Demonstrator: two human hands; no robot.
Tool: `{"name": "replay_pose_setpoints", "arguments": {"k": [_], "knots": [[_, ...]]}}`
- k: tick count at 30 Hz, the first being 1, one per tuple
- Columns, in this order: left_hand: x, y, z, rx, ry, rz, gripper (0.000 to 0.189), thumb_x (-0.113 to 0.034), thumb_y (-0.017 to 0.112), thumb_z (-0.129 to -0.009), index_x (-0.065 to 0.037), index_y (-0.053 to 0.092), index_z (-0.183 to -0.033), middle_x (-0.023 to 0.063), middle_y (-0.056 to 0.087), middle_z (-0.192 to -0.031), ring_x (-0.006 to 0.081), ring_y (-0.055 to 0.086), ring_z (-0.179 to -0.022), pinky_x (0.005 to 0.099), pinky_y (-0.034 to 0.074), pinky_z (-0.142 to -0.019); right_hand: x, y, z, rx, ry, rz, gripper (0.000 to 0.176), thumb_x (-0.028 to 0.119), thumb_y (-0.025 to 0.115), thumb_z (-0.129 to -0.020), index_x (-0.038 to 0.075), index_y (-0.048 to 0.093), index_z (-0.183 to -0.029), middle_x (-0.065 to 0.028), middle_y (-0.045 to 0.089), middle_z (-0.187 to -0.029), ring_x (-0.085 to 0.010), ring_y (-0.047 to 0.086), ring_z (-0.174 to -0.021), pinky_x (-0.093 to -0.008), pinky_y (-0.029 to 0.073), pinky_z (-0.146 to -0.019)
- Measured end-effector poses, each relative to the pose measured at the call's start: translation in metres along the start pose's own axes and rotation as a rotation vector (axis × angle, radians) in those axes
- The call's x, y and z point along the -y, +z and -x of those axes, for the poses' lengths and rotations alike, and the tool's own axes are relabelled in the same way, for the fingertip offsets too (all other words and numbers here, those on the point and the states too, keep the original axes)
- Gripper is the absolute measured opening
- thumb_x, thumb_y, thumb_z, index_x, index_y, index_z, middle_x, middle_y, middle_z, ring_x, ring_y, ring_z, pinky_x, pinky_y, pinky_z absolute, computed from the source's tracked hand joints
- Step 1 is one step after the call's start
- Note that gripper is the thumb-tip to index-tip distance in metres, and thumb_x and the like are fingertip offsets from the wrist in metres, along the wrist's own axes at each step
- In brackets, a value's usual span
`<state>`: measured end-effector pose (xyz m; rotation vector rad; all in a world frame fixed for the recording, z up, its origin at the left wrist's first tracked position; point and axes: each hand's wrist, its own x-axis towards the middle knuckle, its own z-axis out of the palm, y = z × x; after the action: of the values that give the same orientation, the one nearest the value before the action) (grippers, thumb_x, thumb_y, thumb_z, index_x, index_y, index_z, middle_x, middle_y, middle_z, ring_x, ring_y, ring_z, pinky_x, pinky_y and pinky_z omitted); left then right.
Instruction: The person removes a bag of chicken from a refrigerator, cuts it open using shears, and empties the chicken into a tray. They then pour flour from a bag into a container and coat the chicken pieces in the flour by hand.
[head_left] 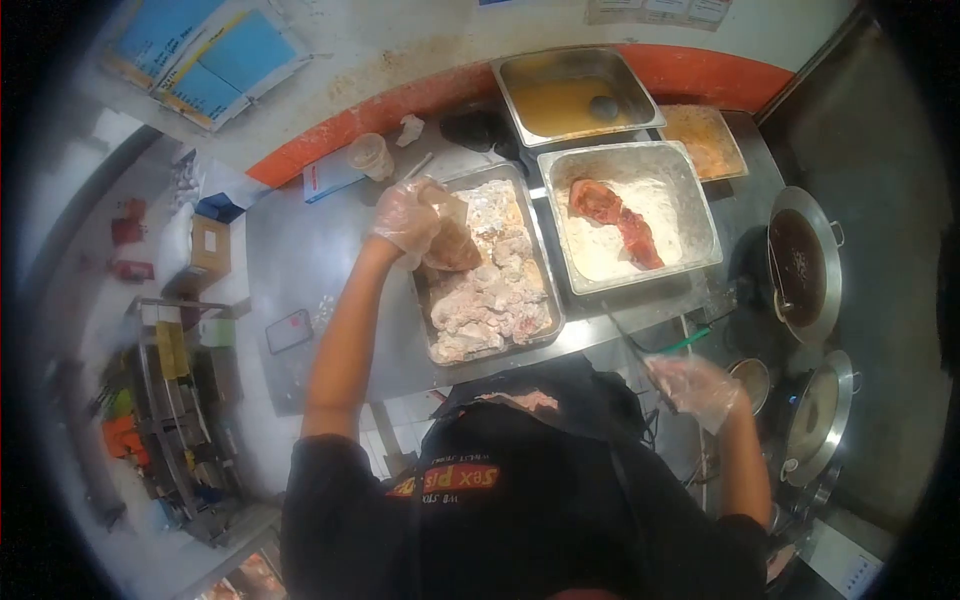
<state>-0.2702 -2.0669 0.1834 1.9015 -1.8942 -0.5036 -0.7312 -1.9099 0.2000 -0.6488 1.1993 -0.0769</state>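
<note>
My left hand (405,218), in a clear plastic glove, is closed at the upper left of a metal tray (555,318). Under its fingers is a brownish, shiny piece (452,247); I cannot tell whether it is meat or a scoop. Flour-coated meat pieces (490,305) fill much of this tray. My right hand (695,388), gloved too, is closed around a long thin dark tool (632,345) below the table's front edge. A deep metal pan (715,240) beside the tray contains white flour (590,240) with reddish raw meat (635,235) on top.
Behind the flour pan stands a pan of yellowish liquid (560,105), with another shallow pan (705,140) to its right. Two large woks (835,265) (835,420) stand at the right. A plastic cup (371,157) and a phone-like object (289,332) are on the steel table (285,255).
</note>
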Motion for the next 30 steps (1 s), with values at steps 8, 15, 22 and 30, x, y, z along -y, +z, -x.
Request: {"name": "replay_pose_setpoints", "arguments": {"k": [8,15,22,30], "knots": [[0.026,-0.003,-0.022,0.067,0.115,0.199,0.024,-0.024,0.069,-0.08,-0.001,0.067,-0.087,0.0106,0.065,-0.074,0.0185,0.059,-0.068,0.034,0.046,-0.064,0.143,0.052,-0.054,-0.399,-0.739,1.189,0.058,0.019,0.068,-0.075,0.007,0.051,-0.13,-0.0168,0.054,-0.127,-0.0308,0.05,-0.118,-0.0378,0.04,-0.1],[-0.008,-0.017,-0.016,0.094,0.1,0.182,0.022,-0.023,0.068,-0.081,-0.001,0.062,-0.079,0.0117,0.062,-0.074,0.0228,0.057,-0.069,0.0355,0.046,-0.064,0.231,0.074,-0.168,-0.261,-0.927,1.459,0.055,0.018,0.07,-0.072,0.007,0.055,-0.124,-0.0136,0.059,-0.122,-0.027,0.055,-0.113,-0.0365,0.043,-0.096],[-0.008,-0.01,-0.006,-0.129,0.174,0.34,0.019,-0.018,0.064,-0.079,0.001,0.065,-0.078,0.0187,0.062,-0.07,0.0268,0.059,-0.064,0.0385,0.044,-0.062,0.255,0.094,-0.172,-0.113,-1.0,1.624,0.047,0.031,0.07,-0.075,0.013,0.062,-0.118,-0.0189,0.066,-0.099,-0.0354,0.064,-0.089,-0.0395,0.049,-0.084],[0.023,0.0,-0.012,-0.111,0.042,0.274,0.02,-0.023,0.065,-0.081,-0.003,0.068,-0.081,0.0095,0.065,-0.073,0.0199,0.059,-0.067,0.034,0.046,-0.064,0.259,0.097,-0.194,-0.118,-1.07,1.586,0.047,0.028,0.071,-0.068,0.009,0.062,-0.11,-0.0182,0.066,-0.097,-0.0348,0.063,-0.089,-0.0415,0.049,-0.081]]}}
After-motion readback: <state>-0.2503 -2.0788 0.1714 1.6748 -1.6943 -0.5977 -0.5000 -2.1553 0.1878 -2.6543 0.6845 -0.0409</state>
